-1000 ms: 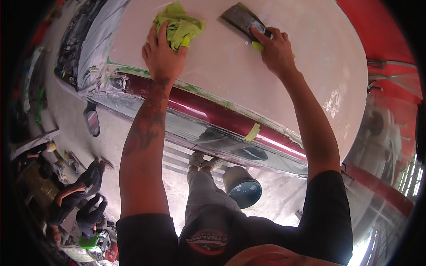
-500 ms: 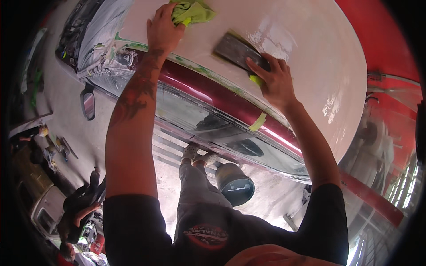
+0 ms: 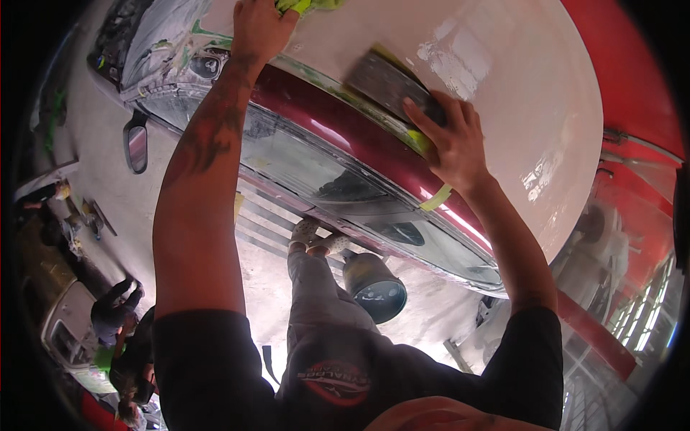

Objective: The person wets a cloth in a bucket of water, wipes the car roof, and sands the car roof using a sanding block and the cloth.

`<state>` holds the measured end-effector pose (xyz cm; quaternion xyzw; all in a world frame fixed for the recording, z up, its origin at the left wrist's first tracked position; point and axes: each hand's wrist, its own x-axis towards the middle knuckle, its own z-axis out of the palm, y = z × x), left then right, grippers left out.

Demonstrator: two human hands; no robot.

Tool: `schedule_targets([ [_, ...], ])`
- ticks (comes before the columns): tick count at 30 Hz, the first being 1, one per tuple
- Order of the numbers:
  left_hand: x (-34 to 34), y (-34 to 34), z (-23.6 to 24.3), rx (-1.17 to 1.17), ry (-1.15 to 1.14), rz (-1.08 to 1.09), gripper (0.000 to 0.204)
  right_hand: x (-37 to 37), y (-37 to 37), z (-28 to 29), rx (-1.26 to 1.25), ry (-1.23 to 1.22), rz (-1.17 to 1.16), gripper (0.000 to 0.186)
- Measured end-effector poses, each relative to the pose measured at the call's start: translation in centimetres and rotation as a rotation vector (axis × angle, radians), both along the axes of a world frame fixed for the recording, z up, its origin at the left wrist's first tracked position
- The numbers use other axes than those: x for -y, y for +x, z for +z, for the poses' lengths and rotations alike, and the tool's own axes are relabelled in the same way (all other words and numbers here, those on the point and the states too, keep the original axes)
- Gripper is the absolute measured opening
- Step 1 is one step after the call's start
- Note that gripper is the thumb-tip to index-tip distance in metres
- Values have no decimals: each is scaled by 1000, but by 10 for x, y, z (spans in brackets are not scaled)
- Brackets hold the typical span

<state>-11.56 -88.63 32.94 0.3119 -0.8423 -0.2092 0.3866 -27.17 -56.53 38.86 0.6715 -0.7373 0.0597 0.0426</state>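
Observation:
The pale, wet-looking roof (image 3: pixel 517 108) of a car stretches out in front of me. My right hand (image 3: pixel 460 144) grips a dark grey sanding block (image 3: pixel 384 85) with yellowish edges, laid flat on the roof beside its dark red side rail (image 3: pixel 345 140). My thumb lies over the block's top, with the other fingers along its far end. At the upper edge, my left hand (image 3: pixel 262 29) holds a crumpled lime-green cloth (image 3: pixel 323 3) against the roof. Its fingertips and most of the cloth are out of the picture.
A strip of yellow-green tape (image 3: pixel 436 197) sticks to the red rail. Below are the car's side windows (image 3: pixel 295 161) and a side mirror (image 3: pixel 135 147). My feet stand on a slatted platform (image 3: pixel 269 219) beside a dark bucket (image 3: pixel 377 291). Other people (image 3: pixel 115 312) are at the lower left.
The sanding block and my right hand have shifted slightly toward the red rail. My left hand and the cloth sit higher in the picture, as the whole view has shifted a little.

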Motion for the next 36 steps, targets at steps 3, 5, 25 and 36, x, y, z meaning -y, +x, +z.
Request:
schedule_targets([
  [3, 3, -1, -5, 21, -31, 26, 65, -65, -14, 17, -3, 52, 17, 69],
  [5, 3, -2, -10, 32, -29, 42, 65, -54, -7, 23, 17, -62, 54, 67],
  [25, 2, 0, -7, 33, -33, 52, 65, 82, 34, -8, -152, -132, 132, 57],
  [36, 3, -5, -9, 43, -20, 77, 61, 10, 4, 10, -189, -70, 91, 61],
])
